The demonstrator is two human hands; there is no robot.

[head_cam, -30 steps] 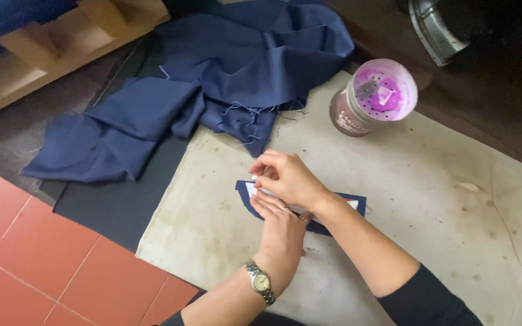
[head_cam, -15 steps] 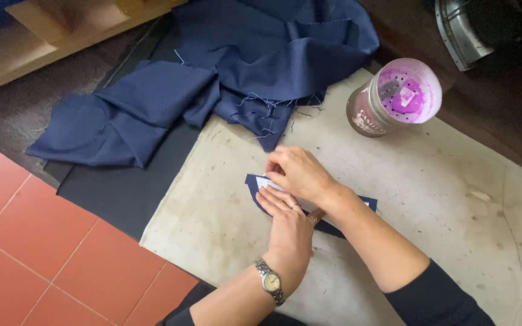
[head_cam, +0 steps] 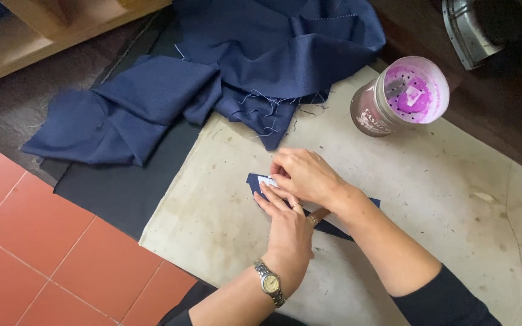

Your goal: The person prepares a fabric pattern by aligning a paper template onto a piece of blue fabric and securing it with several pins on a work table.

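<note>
One small navy blue fabric piece (head_cam: 260, 181) lies flat on the stained beige work cloth (head_cam: 430, 181), long axis running upper-left to lower-right, pointed end toward upper-left. Left hand (head_cam: 286, 226) lies flat with its fingers pressing the piece down. Right hand (head_cam: 305, 177) is curled over it, fingertips pinching a white bit at the pointed end. One pink-topped round jar (head_cam: 401, 95) stands well apart, upper right. One large crumpled navy cloth (head_cam: 225, 72) lies beyond.
</note>
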